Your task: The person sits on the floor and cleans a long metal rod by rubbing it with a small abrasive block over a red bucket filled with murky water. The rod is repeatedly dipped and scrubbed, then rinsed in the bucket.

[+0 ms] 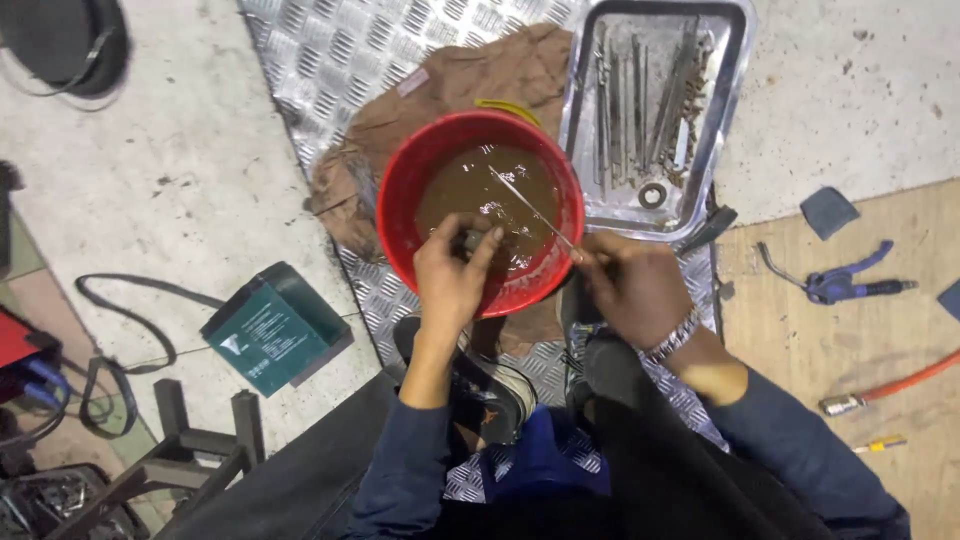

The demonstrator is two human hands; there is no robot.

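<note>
Two hands: both work over a red bucket (400,215) of brown, murky liquid, seen from the head camera.
Left hand (452,275): fingers curled shut around a small dark piece at the bucket's near rim; what the piece is cannot be told.
Right hand (632,285): pinched closed on the near end of a thin metal rod (528,207), which slants away from it across the liquid.
Bucket: directly ahead of both hands, standing on a brown rag (440,85) over a ribbed metal plate (310,50) on the floor.
Metal tray (735,60): beyond the right hand, just beside the bucket, holding long rusty rods and a washer.
Green box (270,330): left of the left hand, on the concrete floor.
Blue air gun (840,283): well right of the right hand, on a wooden board.
Orange hose (905,380): near the right sleeve.
</note>
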